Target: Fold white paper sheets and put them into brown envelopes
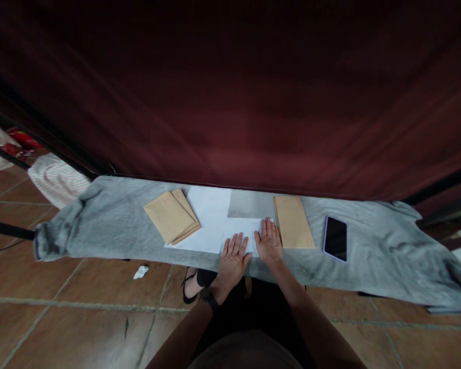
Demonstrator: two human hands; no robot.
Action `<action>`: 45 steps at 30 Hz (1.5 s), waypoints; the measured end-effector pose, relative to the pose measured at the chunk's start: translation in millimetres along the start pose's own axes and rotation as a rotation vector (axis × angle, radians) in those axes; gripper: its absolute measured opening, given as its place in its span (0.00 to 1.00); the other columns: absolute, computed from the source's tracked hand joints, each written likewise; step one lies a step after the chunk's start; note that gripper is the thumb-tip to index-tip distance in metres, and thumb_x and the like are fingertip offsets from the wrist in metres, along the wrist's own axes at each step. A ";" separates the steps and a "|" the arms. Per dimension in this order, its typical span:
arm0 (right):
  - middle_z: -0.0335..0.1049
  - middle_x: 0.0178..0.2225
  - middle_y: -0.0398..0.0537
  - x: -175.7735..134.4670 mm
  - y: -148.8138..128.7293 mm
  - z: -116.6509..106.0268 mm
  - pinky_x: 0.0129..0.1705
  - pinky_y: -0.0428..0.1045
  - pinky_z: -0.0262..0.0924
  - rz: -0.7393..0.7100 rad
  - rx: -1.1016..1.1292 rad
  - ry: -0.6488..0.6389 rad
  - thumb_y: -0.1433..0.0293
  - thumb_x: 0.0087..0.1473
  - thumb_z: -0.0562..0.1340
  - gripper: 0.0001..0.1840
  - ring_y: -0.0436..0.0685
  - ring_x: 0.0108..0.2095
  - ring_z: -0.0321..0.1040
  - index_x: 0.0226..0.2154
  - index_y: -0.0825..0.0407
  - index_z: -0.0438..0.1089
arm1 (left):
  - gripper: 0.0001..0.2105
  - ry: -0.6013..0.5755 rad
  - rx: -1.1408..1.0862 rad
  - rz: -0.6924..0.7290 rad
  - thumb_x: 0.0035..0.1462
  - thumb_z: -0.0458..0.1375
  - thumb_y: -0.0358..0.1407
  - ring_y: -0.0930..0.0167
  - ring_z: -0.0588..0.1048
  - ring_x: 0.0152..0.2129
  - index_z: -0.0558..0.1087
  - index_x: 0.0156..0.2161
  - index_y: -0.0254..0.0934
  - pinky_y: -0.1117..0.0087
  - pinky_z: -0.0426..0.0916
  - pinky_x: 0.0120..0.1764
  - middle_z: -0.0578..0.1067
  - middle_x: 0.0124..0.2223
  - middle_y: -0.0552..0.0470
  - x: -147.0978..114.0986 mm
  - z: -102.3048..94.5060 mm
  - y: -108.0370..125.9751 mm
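Evidently, left hand [231, 262] and right hand [269, 245] rest flat, grip released, on white paper [249, 225]; likely light, limp, easily creased; best lifted by an edge.

Dark-red curtain [230, 113], brown tiled floor [100, 328]

The left hand [232, 260] and right hand [269, 245] hid part of the white paper [246, 228]. Reddish marks on the right envelopes [295, 225] were too small to read. The far curtain [230, 113] ran out of view.
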State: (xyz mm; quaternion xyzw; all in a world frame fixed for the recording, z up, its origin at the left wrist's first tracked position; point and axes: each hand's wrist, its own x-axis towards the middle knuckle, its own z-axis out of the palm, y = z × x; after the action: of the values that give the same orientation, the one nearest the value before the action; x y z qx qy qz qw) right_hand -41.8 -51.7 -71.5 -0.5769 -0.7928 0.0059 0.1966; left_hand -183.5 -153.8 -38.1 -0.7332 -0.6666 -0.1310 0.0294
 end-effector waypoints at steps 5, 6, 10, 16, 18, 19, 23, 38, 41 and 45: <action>0.53 0.68 0.67 10.8 -0.2 -4.1 0.67 0.63 0.45 -0.021 0.006 -0.026 0.62 0.67 0.47 0.32 0.67 0.68 0.49 0.67 0.64 0.55 | 0.24 -0.045 0.005 0.049 0.70 0.47 0.40 0.61 0.57 0.67 0.59 0.68 0.40 0.50 0.55 0.66 0.60 0.70 0.46 -5.6 -4.8 -7.4; 0.54 0.67 0.66 15.9 -0.7 -5.7 0.67 0.63 0.44 -0.049 0.009 -0.038 0.63 0.67 0.47 0.31 0.66 0.68 0.49 0.66 0.63 0.56 | 0.24 -0.060 0.010 0.051 0.70 0.47 0.40 0.60 0.57 0.67 0.60 0.67 0.40 0.50 0.56 0.66 0.61 0.69 0.45 -4.3 -3.9 -8.2; 0.64 0.62 0.61 38.1 -4.1 -10.8 0.66 0.60 0.45 -0.160 0.029 -0.063 0.67 0.67 0.48 0.26 0.63 0.63 0.56 0.62 0.58 0.63 | 0.23 -0.106 0.018 0.052 0.70 0.48 0.39 0.59 0.57 0.67 0.61 0.66 0.39 0.49 0.57 0.65 0.61 0.69 0.45 -1.5 0.4 -9.4; 0.69 0.53 0.58 44.2 -4.8 -11.3 0.63 0.59 0.50 -0.188 0.040 -0.053 0.69 0.66 0.50 0.22 0.62 0.55 0.61 0.59 0.55 0.66 | 0.22 -0.096 -0.017 0.075 0.70 0.46 0.38 0.61 0.56 0.68 0.60 0.67 0.40 0.49 0.56 0.65 0.60 0.70 0.45 -2.9 1.0 -11.5; 0.69 0.53 0.58 41.8 -2.9 -11.3 0.63 0.60 0.50 -0.187 0.045 -0.042 0.70 0.66 0.50 0.22 0.63 0.55 0.60 0.59 0.55 0.65 | 0.22 -0.106 -0.033 0.090 0.71 0.45 0.38 0.62 0.56 0.68 0.60 0.67 0.39 0.50 0.55 0.66 0.60 0.70 0.45 -1.7 -0.5 -12.1; 0.69 0.53 0.58 41.1 -1.8 -11.6 0.62 0.60 0.51 -0.185 0.047 -0.036 0.70 0.66 0.50 0.22 0.63 0.55 0.60 0.59 0.55 0.65 | 0.22 -0.111 -0.039 0.095 0.71 0.44 0.38 0.63 0.57 0.68 0.61 0.66 0.39 0.51 0.55 0.66 0.60 0.70 0.45 -0.8 -1.6 -12.2; 0.69 0.52 0.58 39.7 0.6 -14.5 0.62 0.60 0.52 -0.171 0.062 -0.018 0.70 0.66 0.50 0.22 0.63 0.55 0.61 0.58 0.55 0.66 | 0.21 -0.115 -0.049 0.103 0.71 0.43 0.37 0.65 0.57 0.67 0.62 0.66 0.39 0.53 0.54 0.66 0.60 0.70 0.45 2.7 -7.8 -10.9; 0.52 0.69 0.57 -14.1 -18.7 -18.9 0.68 0.61 0.42 -0.207 0.015 -0.100 0.66 0.70 0.46 0.27 0.63 0.69 0.47 0.66 0.55 0.58 | 0.24 -0.074 -0.042 -0.136 0.68 0.42 0.34 0.58 0.64 0.62 0.60 0.67 0.33 0.53 0.62 0.60 0.58 0.70 0.42 35.9 -5.6 11.6; 0.51 0.70 0.57 -11.7 -17.9 -18.8 0.68 0.60 0.41 -0.212 0.002 -0.097 0.68 0.70 0.46 0.27 0.62 0.69 0.47 0.66 0.56 0.58 | 0.25 -0.069 -0.054 -0.112 0.68 0.43 0.33 0.59 0.58 0.67 0.59 0.68 0.33 0.53 0.56 0.65 0.58 0.71 0.43 40.8 -1.6 12.0; 0.50 0.70 0.57 -11.4 -16.5 -16.0 0.69 0.61 0.41 -0.226 -0.002 -0.071 0.67 0.70 0.47 0.27 0.63 0.69 0.47 0.67 0.56 0.57 | 0.25 -0.067 -0.037 -0.116 0.69 0.44 0.35 0.60 0.52 0.69 0.57 0.69 0.37 0.51 0.49 0.68 0.56 0.71 0.45 40.5 3.5 6.1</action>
State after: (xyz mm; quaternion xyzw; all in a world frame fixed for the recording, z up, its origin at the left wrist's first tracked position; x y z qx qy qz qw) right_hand -48.8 -71.1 -56.4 -0.4837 -0.8591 0.0034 0.1675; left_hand -173.8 -114.5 -31.3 -0.6978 -0.7059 -0.1205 -0.0141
